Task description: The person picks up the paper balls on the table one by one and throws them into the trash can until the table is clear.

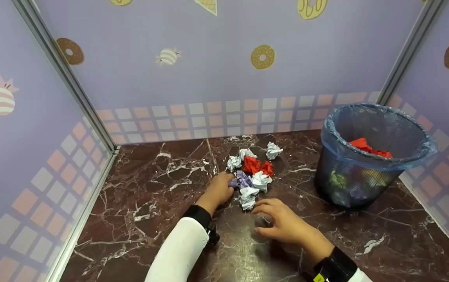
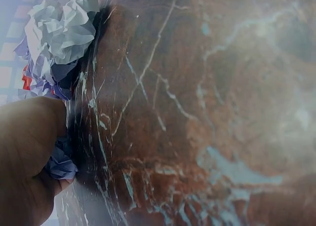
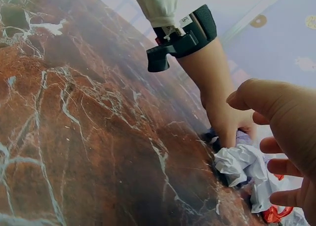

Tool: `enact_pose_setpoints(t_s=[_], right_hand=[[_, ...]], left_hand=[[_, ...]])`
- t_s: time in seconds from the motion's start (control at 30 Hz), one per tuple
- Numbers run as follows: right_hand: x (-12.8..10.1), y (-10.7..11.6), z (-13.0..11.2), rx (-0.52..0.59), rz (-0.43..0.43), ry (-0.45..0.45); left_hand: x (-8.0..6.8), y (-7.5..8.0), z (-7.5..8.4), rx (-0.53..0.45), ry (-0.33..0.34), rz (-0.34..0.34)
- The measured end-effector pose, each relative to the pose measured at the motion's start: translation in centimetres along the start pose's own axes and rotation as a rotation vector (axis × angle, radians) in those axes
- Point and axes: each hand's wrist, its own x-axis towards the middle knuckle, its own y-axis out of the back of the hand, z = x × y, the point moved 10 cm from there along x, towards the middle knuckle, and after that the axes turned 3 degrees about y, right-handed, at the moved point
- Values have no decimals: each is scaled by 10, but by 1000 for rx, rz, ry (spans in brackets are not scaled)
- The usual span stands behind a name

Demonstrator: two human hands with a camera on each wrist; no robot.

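On the dark marble tabletop (image 1: 150,203) a small heap of crumpled paper balls (image 1: 249,176) lies near the middle (white, red and purple ones packed close together), with one white paper ball (image 1: 273,150) a little apart toward the back wall. The left hand (image 1: 219,189) rests at the heap's left edge, its fingers curled round a purple paper ball (image 2: 60,162), as the left wrist view shows. The right hand (image 1: 285,224) hovers just short of the heap's near side, fingers spread and lightly bent, holding nothing; the nearest white ball (image 3: 237,164) sits just beyond its fingertips. To the right stands a mesh wastebasket (image 1: 369,156) lined with a blue bag, well apart from the heap, with red paper (image 1: 367,147) showing inside. Pastel walls with doughnut prints (image 1: 262,57) close in the tabletop on three sides
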Motion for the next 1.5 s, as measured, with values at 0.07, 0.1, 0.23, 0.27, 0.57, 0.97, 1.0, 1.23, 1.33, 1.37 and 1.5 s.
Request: enact_pose_setpoints(t_s=[0.07,0.1,0.23,0.27,0.57,0.97,1.0,1.23,1.33,1.37,1.5], right_hand=[[0,3,0,-18,-9,1],[1,5,0,-30,-15,-2],[2,18,4,-68,-60,-54],[2,23,5,-74,-68,-70],[-2,69,13,-146,-66,-67],[-27,141,28,-188,36,-123],[-28,146,30,-182,44,-129],[-41,149,48,-156,18,-162],[-45,141,55,-159,-2,-148],[-47,138,58,-161,-9,-145],[-53,131,68,-151,-29,-162]], left_hand=[[-1,3,-1,-9,-17,16],[-1,5,-1,-12,-24,24],[2,21,4,-4,-48,75],[4,26,6,-3,-49,83],[35,77,58,-21,-53,84],[73,116,171,-34,-191,65],[75,119,181,-25,-209,72],[92,131,251,2,-294,84],[98,130,280,11,-330,80],[100,129,289,14,-344,77],[106,124,318,19,-385,64]])
